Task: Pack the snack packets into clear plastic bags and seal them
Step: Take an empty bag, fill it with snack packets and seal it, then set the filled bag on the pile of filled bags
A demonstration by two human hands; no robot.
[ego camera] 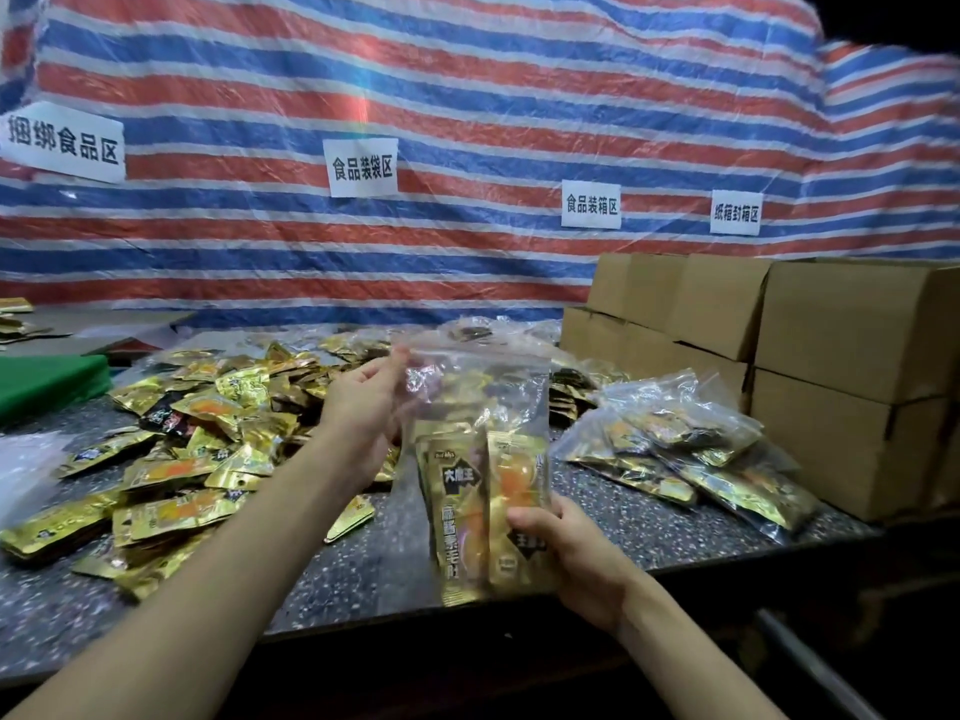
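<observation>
Right grip, low and just in front of the near desk edge, curled round the lower half of a clear plastic bag, thumb laid across the front. Left grip, higher and further out, palm turned inward, fingertips pinching the bag's upper left corner near its mouth. Bag held upright between the two, above the desk and touching nothing else.

Inside the bag, standing on end at the bottom: gold snack packets with black and orange print, pressed flat together under the right thumb. Exact count impossible to tell. Upper part of the bag crinkled and see-through.

Behind and to the left of the left grip, spread across the speckled grey desk: a wide loose pile of gold packets, overlapping at all angles. To the right, well apart from the held bag: a heap of filled bags, lying flat on one another. Just beyond that heap, at the right edge: stacked cardboard boxes. At the far left, a green board. Along the back, a red, white and blue striped tarp bearing four white paper signs with printed characters.
</observation>
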